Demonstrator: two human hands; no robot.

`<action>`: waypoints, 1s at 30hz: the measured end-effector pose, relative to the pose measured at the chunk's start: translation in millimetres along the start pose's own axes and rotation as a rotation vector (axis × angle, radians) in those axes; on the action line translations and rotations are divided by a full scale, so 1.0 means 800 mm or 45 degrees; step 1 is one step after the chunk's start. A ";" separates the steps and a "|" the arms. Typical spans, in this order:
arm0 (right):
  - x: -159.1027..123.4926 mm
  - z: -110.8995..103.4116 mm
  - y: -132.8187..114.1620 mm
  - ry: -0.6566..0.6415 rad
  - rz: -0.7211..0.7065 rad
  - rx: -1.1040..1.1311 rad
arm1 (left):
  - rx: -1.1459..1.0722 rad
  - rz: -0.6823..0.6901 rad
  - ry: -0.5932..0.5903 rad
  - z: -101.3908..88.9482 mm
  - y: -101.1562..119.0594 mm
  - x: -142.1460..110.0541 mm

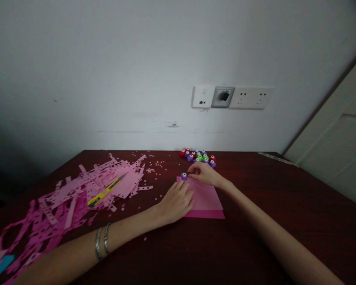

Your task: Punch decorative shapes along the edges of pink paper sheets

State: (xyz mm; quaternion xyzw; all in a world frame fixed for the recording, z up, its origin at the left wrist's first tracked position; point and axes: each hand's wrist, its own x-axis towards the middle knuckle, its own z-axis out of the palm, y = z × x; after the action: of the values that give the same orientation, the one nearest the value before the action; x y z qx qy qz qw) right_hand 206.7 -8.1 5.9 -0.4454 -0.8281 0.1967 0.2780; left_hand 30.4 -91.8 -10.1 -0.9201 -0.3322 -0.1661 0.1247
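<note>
A stack of pink paper sheets [207, 200] lies on the dark wooden table [255, 221]. My left hand [176, 202] rests flat on the sheets' left edge, fingers stretched out. My right hand [203, 173] is at the sheets' far edge, fingers curled beside a small purple paper punch [184, 176] that sits on the paper's far left corner; I cannot tell whether the fingers grip it. Two bangles [102, 245] circle my left wrist.
A cluster of red, green and purple punches [198, 156] stands near the wall. Pink punched paper strips [77, 194] and a yellow utility knife [105, 191] cover the table's left. Wall sockets [233, 97] are above. A ruler [275, 158] lies far right.
</note>
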 end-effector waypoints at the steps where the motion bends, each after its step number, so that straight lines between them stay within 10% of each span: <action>1: 0.000 0.004 0.002 0.003 -0.026 -0.016 | -0.015 0.007 0.004 0.003 0.001 -0.001; 20: 0.008 0.012 0.005 -0.186 -0.182 -0.140 | 0.036 0.078 -0.001 0.011 0.006 -0.008; 30: -0.003 -0.003 0.020 -0.001 -0.126 -0.150 | 0.005 0.070 -0.032 0.007 0.007 -0.009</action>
State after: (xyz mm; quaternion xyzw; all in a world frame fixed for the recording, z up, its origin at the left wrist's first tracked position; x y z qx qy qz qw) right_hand 219.3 -1.6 -2.2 -0.4193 -0.8594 0.1336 0.2604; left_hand 29.9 -98.0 -18.8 -0.9306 -0.3088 -0.1504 0.1268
